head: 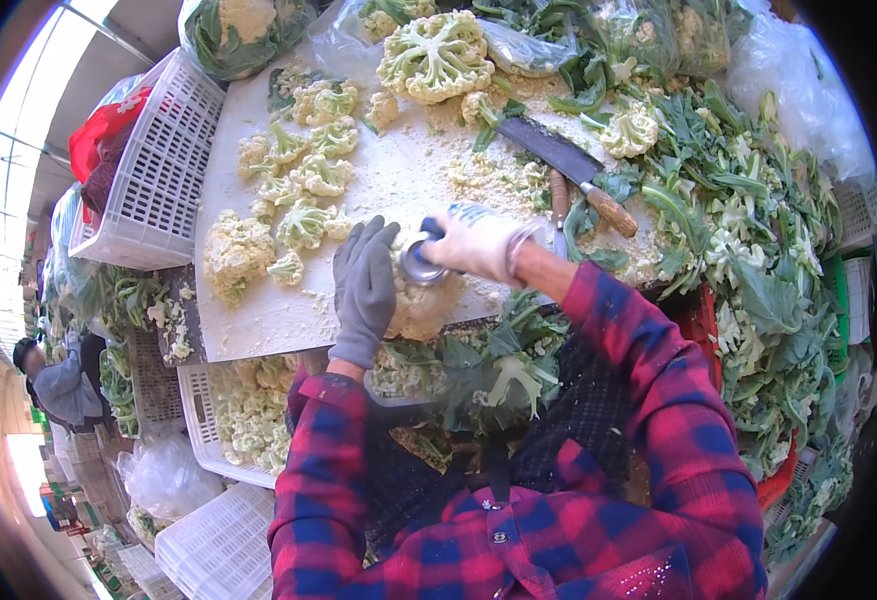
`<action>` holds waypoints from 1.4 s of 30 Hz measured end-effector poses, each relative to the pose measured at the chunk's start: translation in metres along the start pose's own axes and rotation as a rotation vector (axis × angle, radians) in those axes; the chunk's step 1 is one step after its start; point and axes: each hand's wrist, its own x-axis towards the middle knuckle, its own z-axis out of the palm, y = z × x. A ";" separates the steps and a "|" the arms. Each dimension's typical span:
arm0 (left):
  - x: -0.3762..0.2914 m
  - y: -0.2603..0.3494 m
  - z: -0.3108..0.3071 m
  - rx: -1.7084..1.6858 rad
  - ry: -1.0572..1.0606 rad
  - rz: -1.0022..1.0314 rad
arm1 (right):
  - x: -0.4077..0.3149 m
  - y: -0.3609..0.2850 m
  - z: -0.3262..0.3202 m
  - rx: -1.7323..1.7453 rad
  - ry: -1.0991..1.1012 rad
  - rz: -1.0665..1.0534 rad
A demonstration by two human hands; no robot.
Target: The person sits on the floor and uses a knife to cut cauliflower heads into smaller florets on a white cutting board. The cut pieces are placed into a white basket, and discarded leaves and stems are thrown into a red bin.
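Note:
A cauliflower head (425, 306) sits at the near edge of the white cutting board (401, 172). My left hand (364, 285), in a grey glove, lies against its left side with the fingers straight. In a white glove, my right hand (476, 238) grips a round metal cutter (420, 262) with a blue handle, placed on top of this head. Glove and tool hide part of the cauliflower. Cut florets (305, 180) are spread on the board to the left. A larger cauliflower piece (240, 251) lies at the board's left edge.
A cleaver (551, 146) and a wooden-handled knife (559, 199) lie right of my hands. Leaf trimmings (753, 247) pile up at the right. Below the board's left side stands a floret-filled crate (200, 420). Another white crate (157, 165) tilts beside it. A person (67, 382) is far left.

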 end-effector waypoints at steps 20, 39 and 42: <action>0.009 0.006 -0.008 0.136 -0.089 -0.278 | -0.031 0.001 0.065 -0.100 -0.109 -0.148; 0.007 -0.003 -0.042 -0.161 -0.157 -0.086 | 0.019 0.061 -0.045 0.049 0.026 0.086; -0.002 0.000 -0.046 -0.454 0.326 -0.579 | 0.009 0.033 -0.029 0.216 -0.100 -0.002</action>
